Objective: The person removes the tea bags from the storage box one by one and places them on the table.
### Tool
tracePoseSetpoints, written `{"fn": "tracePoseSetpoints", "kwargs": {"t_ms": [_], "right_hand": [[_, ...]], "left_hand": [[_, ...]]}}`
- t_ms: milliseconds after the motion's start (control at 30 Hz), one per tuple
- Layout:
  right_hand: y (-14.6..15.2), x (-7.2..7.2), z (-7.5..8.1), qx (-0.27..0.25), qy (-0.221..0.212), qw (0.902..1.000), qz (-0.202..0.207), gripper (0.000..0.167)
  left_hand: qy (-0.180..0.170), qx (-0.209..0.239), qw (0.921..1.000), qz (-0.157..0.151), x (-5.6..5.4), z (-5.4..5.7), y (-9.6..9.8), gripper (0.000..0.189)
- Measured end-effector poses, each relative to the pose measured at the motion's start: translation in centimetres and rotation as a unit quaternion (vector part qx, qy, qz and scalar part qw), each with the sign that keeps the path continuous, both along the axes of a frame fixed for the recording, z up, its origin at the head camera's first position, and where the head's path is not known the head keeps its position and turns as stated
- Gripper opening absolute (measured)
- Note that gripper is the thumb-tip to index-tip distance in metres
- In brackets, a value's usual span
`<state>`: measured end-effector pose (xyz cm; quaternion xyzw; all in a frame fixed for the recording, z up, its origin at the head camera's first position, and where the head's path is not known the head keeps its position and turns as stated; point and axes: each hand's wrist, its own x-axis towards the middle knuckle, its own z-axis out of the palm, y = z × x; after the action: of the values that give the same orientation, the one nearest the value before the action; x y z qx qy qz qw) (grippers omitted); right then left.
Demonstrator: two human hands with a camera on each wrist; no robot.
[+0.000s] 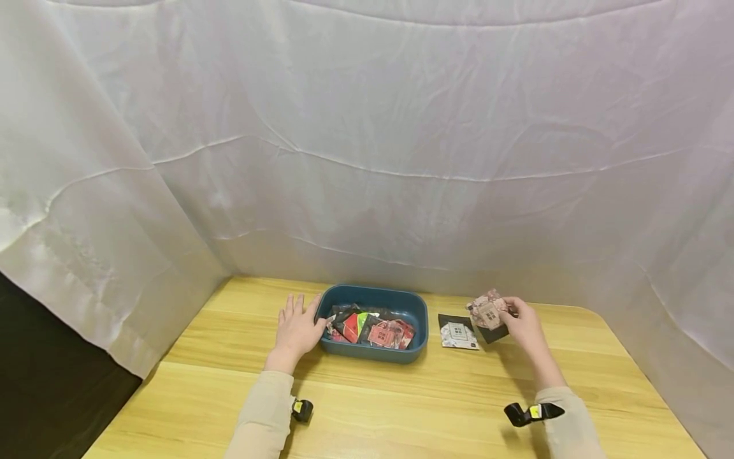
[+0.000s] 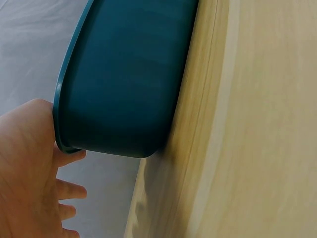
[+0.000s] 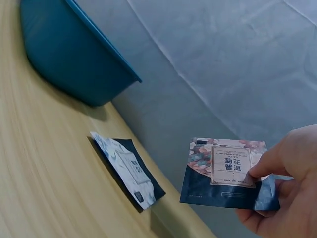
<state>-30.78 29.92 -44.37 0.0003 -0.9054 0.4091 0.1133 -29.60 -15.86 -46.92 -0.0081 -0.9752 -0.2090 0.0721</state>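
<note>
My left hand (image 1: pixel 295 331) rests against the left end of a dark blue bin (image 1: pixel 367 350), fingers spread and thumb at its rim. In the left wrist view the bin's outer wall (image 2: pixel 124 79) hides part of this hand. Right of the bin, my right hand (image 1: pixel 524 328) pinches a tea sachet (image 3: pixel 223 176) by one edge, thumb on its front. This sachet has pink flowers, a dark lower part and a chrysanthemum pu'er label. A second sachet (image 1: pixel 457 332), white and black, lies on the table between bin and held sachet.
Inside the bin lie several packets, among them a red one (image 1: pixel 348 327) and one with a pink label (image 1: pixel 381 336). The wooden table (image 1: pixel 395 408) meets pale curtains (image 1: pixel 367 210) at its back and sides. Dark cloth (image 1: pixel 51 376) hangs at the left.
</note>
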Motion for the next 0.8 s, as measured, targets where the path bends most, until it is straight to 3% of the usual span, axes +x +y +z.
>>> {"fn": "tracePoseSetpoints", "kwargs": {"t_ms": [333,800], "right_hand": [[1.6,0.4,-1.3,-0.024,-0.05,0.9972,-0.05,0.04],[3.1,0.3,-2.8,-0.037,-0.103,0.9908,-0.08,0.049]], "left_hand": [[0.0,0.005,1.0,-0.003,0.1,-0.1,0.1,0.06],[-0.001,0.009,1.0,-0.001,0.0,-0.1,0.1,0.06]]}}
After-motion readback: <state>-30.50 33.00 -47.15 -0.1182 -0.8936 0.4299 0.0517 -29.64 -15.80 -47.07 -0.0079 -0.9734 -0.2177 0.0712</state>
